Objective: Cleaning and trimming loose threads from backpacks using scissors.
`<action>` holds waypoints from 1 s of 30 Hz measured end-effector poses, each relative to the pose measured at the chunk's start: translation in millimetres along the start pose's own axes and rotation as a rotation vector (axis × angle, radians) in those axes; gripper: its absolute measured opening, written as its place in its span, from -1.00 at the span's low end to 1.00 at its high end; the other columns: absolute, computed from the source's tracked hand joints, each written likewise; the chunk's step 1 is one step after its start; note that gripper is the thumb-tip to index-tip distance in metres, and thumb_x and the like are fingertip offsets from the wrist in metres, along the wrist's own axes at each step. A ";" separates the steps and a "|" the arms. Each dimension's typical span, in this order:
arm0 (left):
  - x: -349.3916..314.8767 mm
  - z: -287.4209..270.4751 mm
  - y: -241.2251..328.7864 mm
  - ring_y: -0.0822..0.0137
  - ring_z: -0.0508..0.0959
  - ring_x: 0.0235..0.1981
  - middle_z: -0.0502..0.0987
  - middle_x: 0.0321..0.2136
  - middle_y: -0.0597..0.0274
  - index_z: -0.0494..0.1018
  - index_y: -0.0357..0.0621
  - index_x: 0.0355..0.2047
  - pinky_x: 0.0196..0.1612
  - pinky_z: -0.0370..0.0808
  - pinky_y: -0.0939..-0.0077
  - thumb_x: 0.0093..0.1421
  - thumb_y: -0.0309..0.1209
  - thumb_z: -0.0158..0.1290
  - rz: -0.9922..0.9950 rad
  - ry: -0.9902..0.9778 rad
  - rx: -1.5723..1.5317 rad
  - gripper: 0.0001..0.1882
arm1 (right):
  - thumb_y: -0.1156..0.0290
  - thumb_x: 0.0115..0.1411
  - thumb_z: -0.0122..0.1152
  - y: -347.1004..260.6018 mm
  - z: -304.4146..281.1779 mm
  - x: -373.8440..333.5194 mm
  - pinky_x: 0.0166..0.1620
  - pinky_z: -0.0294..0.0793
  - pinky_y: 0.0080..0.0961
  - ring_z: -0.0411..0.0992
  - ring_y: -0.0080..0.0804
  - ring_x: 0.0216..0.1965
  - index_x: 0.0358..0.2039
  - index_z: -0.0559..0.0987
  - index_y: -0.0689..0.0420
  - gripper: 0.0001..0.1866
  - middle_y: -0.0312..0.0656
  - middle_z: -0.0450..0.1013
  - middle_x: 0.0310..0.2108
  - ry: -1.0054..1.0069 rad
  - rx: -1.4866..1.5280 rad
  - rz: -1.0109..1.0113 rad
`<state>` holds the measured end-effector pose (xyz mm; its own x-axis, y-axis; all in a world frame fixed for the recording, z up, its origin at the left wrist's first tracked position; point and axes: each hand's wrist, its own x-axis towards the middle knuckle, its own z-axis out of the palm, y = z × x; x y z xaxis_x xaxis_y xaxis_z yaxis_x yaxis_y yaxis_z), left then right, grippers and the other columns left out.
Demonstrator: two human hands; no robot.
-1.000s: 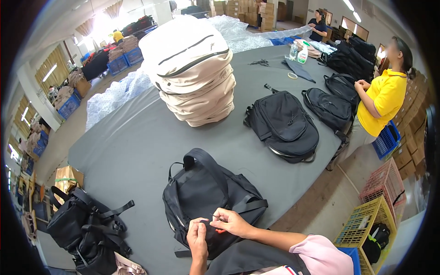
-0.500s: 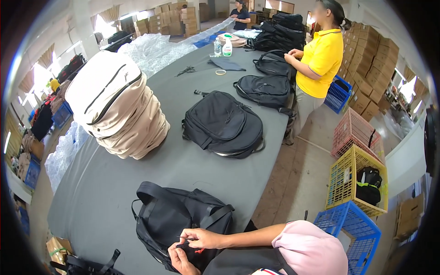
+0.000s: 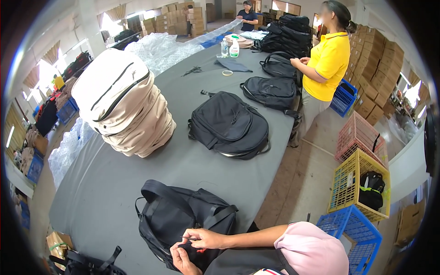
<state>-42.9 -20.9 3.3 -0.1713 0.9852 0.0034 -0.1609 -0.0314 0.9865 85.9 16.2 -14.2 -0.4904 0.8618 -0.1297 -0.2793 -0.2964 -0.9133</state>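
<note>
Only got the head view here, so: the black bag (image 3: 183, 215) is at the near end of the grey table (image 3: 114, 197), its right side close to the table's curved right edge. Hands are nearly together at the bag's near side, left hand (image 3: 183, 262) pinching the fabric, right hand (image 3: 204, 237) gripping a thin dark tool (image 3: 189, 238), with a red bit (image 3: 200, 250) just below. Can't see the near table edge, arm's covering it. Decent room ahead: a wide stretch of tabletop before the cream pile (image 3: 128, 101) and second black bag (image 3: 229, 123). Off the right edge, a strip of floor (image 3: 288, 192) separates table and crates (image 3: 350, 183).
</note>
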 end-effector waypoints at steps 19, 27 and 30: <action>1.5 2.0 3.9 0.53 0.36 -0.31 0.40 -0.38 0.35 0.40 -0.28 -0.33 -0.14 0.26 0.67 0.29 -0.36 -0.13 0.019 -0.012 0.048 -0.78 | 0.49 0.13 -0.04 5.4 -0.8 -0.4 -0.49 0.17 -0.77 0.18 -0.75 -0.55 -0.21 0.36 0.15 -0.81 -0.42 0.23 -0.51 -0.006 0.127 0.083; 3.5 2.7 1.4 0.53 0.36 -0.31 0.41 -0.38 0.34 0.41 -0.29 -0.33 -0.14 0.25 0.67 0.28 -0.36 -0.11 0.004 -0.025 0.054 -0.78 | 0.48 0.13 -0.04 5.5 -1.9 -1.5 -0.53 0.13 -0.78 0.15 -0.75 -0.59 -0.21 0.37 0.15 -0.81 -0.44 0.21 -0.54 0.039 0.140 0.119; 1.5 0.8 3.3 0.53 0.37 -0.32 0.41 -0.38 0.34 0.42 -0.28 -0.33 -0.14 0.25 0.67 0.28 -0.36 -0.11 0.007 -0.010 0.041 -0.78 | 0.47 0.14 -0.05 3.9 1.3 -1.6 -0.53 0.11 -0.78 0.14 -0.76 -0.59 -0.21 0.37 0.15 -0.82 -0.44 0.20 -0.54 0.025 0.118 0.125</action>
<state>-42.9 -19.4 6.7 -0.1628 0.9866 0.0120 -0.1201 -0.0319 0.9922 84.5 13.1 -17.1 -0.5066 0.8250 -0.2502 -0.3137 -0.4467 -0.8379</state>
